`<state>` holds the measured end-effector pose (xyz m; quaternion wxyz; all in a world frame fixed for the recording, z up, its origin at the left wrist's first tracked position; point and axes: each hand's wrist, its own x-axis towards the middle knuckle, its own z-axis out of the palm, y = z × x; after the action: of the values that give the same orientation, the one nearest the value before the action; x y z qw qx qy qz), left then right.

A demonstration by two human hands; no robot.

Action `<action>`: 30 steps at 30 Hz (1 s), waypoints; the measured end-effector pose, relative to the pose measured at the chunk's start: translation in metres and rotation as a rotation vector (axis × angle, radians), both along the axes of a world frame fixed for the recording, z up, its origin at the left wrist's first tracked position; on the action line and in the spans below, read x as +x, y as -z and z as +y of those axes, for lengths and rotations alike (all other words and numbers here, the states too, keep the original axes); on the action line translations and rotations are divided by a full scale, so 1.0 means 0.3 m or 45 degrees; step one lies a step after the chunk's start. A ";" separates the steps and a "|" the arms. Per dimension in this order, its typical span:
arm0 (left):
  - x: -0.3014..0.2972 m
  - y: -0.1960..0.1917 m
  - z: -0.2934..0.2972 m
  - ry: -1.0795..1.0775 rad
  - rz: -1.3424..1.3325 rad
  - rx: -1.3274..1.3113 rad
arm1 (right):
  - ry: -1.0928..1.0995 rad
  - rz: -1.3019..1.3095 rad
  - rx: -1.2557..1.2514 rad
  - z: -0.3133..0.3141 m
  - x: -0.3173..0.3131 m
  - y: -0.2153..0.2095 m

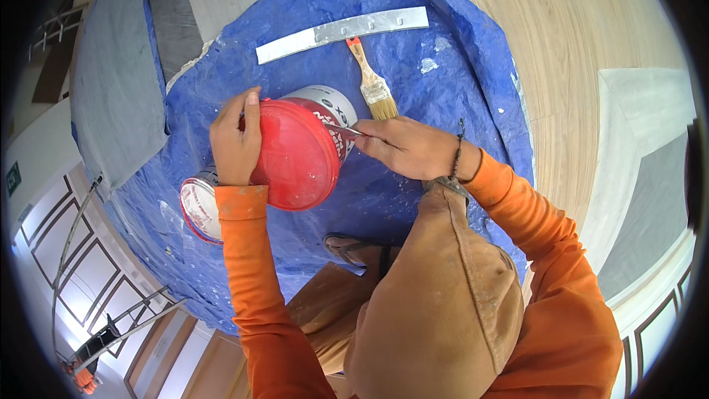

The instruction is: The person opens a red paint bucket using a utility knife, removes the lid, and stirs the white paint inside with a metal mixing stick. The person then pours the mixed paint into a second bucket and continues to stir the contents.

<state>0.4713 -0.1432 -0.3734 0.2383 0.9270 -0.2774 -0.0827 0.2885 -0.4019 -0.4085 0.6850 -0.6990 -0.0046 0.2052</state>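
One white plastic paint bucket with a round red lid [299, 154] lies tipped on its side at the middle of the crumpled blue tarpaulin [443, 81], its lid facing the person. The left hand [236, 139] is clamped over the lid's left rim, fingers curled round the edge to steady it. The right hand [405, 146] is closed round a thin metal blade or tool [341, 130] whose tip meets the lid's seam on the right; what kind of tool it is cannot be told. To pry well, it seems wise to keep the tip low in the seam, lever in small bites around the rim, and hold the bucket firm so it does not roll. Just behind the left wrist sits a second, smaller red-rimmed lid or can [199, 207]. Beyond the bucket lie a wooden-handled flat paintbrush [373, 81] and a long pale metal strip [343, 33]. Pale wood flooring [583, 22] surrounds the tarpaulin.
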 end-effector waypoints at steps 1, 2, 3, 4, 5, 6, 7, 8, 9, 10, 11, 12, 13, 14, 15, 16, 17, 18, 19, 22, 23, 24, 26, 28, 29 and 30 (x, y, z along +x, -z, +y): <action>-0.009 0.009 -0.012 -0.033 0.115 -0.032 | 0.055 -0.071 -0.012 0.013 0.001 0.033; -0.015 0.012 -0.017 -0.012 0.106 0.003 | 0.110 -0.142 -0.023 0.020 -0.003 0.057; -0.017 0.013 -0.022 0.010 0.097 0.039 | 0.142 -0.215 -0.063 0.016 -0.016 0.076; -0.016 0.017 -0.020 0.031 0.088 0.077 | 0.175 -0.288 -0.101 0.010 -0.019 0.080; -0.010 0.016 -0.016 0.093 0.085 0.062 | 0.208 -0.360 -0.139 0.009 -0.018 0.082; 0.000 0.013 -0.010 0.155 0.082 0.048 | 0.202 -0.300 -0.120 0.002 -0.015 0.080; 0.002 0.015 -0.001 0.214 0.090 0.031 | 0.190 -0.230 -0.101 -0.014 -0.012 0.048; 0.010 0.013 0.005 0.246 0.133 0.043 | 0.178 -0.160 -0.083 -0.021 -0.011 0.030; 0.022 0.007 0.009 0.278 0.176 0.054 | 0.168 -0.131 -0.079 -0.014 -0.013 0.032; 0.034 0.005 0.009 0.310 0.218 0.062 | 0.159 -0.103 -0.078 -0.008 -0.014 0.033; 0.046 0.007 0.010 0.322 0.269 0.052 | 0.149 -0.074 -0.078 -0.003 -0.010 0.029; 0.057 0.011 0.011 0.332 0.320 0.043 | 0.116 0.034 0.003 -0.006 -0.007 0.017; 0.067 0.014 0.014 0.341 0.369 0.034 | 0.081 0.142 0.085 -0.015 0.006 -0.012; 0.072 0.019 0.018 0.343 0.373 0.022 | 0.046 0.249 0.166 -0.016 0.015 -0.026; 0.074 0.025 0.022 0.344 0.376 0.009 | 0.075 0.148 0.112 -0.005 0.012 -0.012; 0.075 0.030 0.024 0.345 0.379 -0.002 | 0.104 0.046 0.059 0.006 0.005 0.009; 0.074 0.031 0.026 0.347 0.369 -0.002 | 0.133 -0.056 0.005 0.013 -0.001 0.022; 0.071 0.028 0.026 0.349 0.358 -0.001 | 0.122 -0.081 -0.035 0.016 -0.006 0.027; 0.070 0.029 0.025 0.350 0.349 -0.002 | 0.110 -0.104 -0.077 0.016 -0.006 0.024; 0.071 0.030 0.026 0.354 0.358 0.001 | 0.074 -0.112 -0.170 0.012 0.009 0.002; 0.073 0.034 0.027 0.358 0.359 -0.006 | 0.063 -0.103 -0.198 0.010 0.015 -0.005; 0.075 0.039 0.028 0.362 0.360 -0.014 | 0.043 -0.100 -0.228 0.009 0.019 -0.007; 0.077 0.037 0.028 0.366 0.356 -0.017 | 0.001 -0.100 -0.284 0.009 0.026 -0.008; 0.077 0.032 0.027 0.368 0.348 -0.014 | -0.018 -0.124 -0.340 0.017 0.022 -0.002; 0.078 0.030 0.027 0.364 0.353 -0.014 | -0.027 -0.138 -0.368 0.021 0.020 0.000; 0.077 0.027 0.027 0.360 0.358 -0.015 | -0.019 -0.168 -0.405 0.025 0.019 0.000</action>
<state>0.4945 -0.1351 -0.3815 0.2660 0.8568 -0.3694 -0.2424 0.2942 -0.3945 -0.4085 0.5623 -0.8106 -0.0222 0.1623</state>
